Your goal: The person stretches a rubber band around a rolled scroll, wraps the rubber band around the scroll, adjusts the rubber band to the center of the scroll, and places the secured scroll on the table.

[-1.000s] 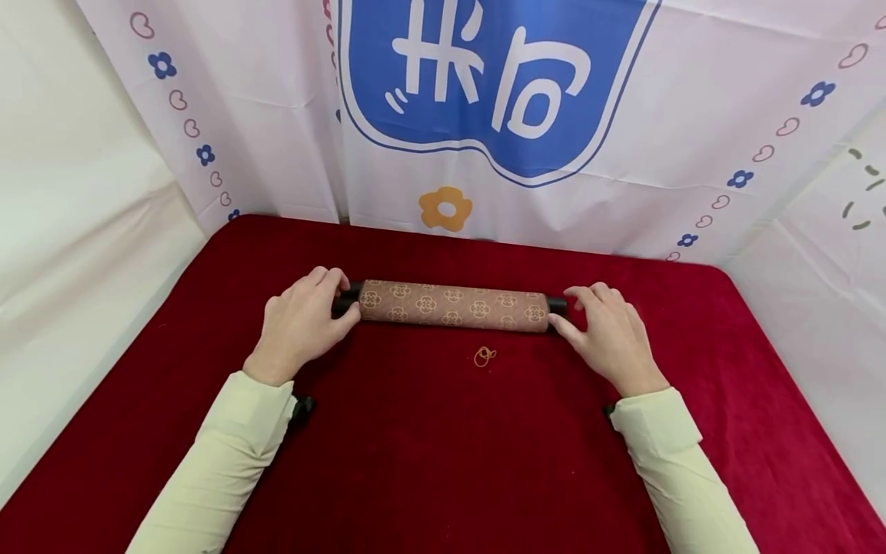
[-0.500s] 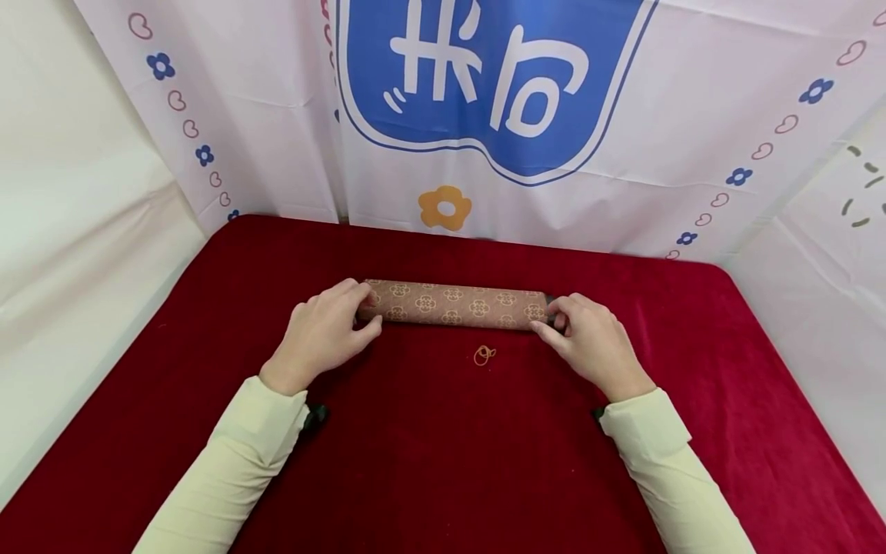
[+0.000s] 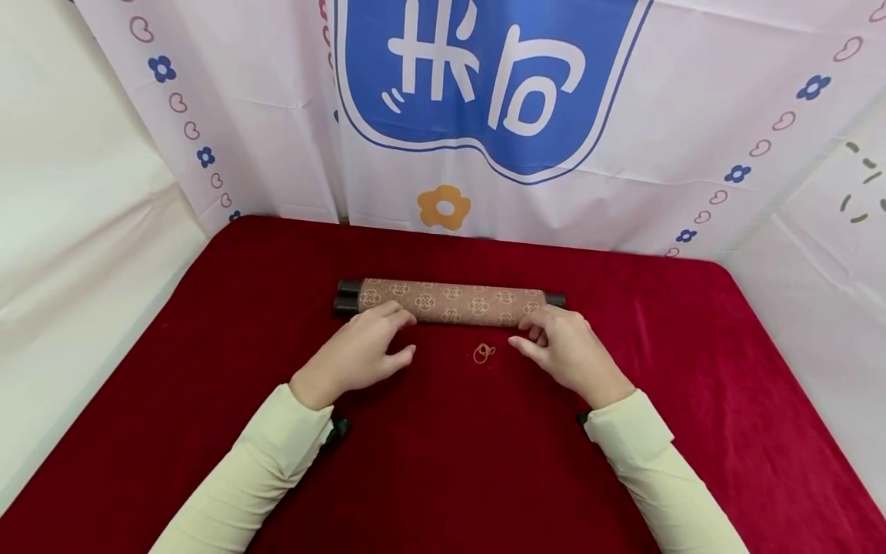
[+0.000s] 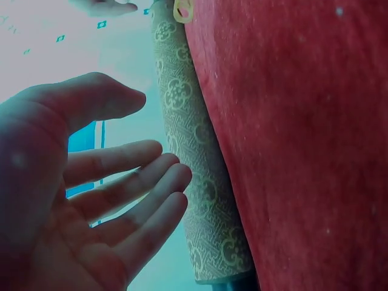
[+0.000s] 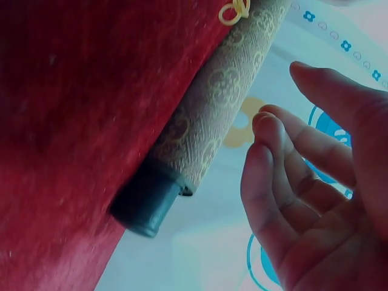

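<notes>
A rolled scroll [image 3: 453,302], brown with gold flower patterns, lies across the red cloth. Dark knobs [image 3: 347,305] stick out at both its ends; two show on the left. My left hand [image 3: 360,346] is at the scroll's near left side, fingers loosely bent and holding nothing. In the left wrist view its fingertips [image 4: 182,176] overlap the scroll's edge; contact is unclear. At the right end, my right hand [image 3: 567,346] has relaxed fingers, and the right wrist view shows them apart from the scroll [image 5: 221,91]. A thin yellow-brown looped band [image 3: 487,352] lies just in front of the scroll.
Red cloth [image 3: 443,462] covers the table. A white printed curtain [image 3: 277,138] with a blue emblem hangs at the table's back edge, and pale fabric walls [image 3: 76,231] stand at both sides.
Both hands have moved from the scroll's ends inward and towards me, uncovering the dark knobs on the left. The scroll and looped band look unmoved.
</notes>
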Available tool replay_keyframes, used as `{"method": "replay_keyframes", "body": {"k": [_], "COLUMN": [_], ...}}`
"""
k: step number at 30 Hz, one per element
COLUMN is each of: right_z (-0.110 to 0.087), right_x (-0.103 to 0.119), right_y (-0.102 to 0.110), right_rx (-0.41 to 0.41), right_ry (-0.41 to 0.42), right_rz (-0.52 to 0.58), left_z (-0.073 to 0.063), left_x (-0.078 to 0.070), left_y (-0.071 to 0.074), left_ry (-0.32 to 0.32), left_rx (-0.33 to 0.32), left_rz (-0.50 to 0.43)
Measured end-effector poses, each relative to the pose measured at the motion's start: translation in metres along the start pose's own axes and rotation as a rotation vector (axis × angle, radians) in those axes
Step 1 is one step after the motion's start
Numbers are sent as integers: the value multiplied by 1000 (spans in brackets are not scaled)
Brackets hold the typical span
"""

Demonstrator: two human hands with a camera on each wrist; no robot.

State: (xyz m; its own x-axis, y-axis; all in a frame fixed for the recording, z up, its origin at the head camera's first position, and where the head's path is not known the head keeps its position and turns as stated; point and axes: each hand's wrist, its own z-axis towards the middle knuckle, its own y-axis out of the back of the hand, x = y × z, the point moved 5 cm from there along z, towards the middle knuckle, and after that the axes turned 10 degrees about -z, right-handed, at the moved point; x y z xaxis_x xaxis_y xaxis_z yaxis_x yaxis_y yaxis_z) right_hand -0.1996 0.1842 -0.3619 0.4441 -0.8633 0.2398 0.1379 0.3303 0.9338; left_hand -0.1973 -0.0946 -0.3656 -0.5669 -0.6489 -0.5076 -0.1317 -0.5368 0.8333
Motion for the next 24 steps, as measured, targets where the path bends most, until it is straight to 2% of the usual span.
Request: {"method": "replay_keyframes", "body": {"k": [4, 7, 14, 19, 24], "right_z": [1, 0, 1, 1, -1], "right_x": [8, 13, 26, 28, 29], "right_y": [-5, -9, -17, -20, -24], "right_rx": [24, 27, 42, 86, 132], "right_ry": [21, 40, 111, 104, 95], "right_rz": [2, -12, -25, -30, -19], "left_z": [0, 0, 0, 11, 28], "left_x": [-4, -7, -12, -22, -34], "left_y": [-4, -9, -23, -30, -45], "left_ry": [-5, -5, 58, 75, 97], "left_rx": [7, 37, 119, 143, 182], "left_rz": [20, 33, 80, 110, 120]}}
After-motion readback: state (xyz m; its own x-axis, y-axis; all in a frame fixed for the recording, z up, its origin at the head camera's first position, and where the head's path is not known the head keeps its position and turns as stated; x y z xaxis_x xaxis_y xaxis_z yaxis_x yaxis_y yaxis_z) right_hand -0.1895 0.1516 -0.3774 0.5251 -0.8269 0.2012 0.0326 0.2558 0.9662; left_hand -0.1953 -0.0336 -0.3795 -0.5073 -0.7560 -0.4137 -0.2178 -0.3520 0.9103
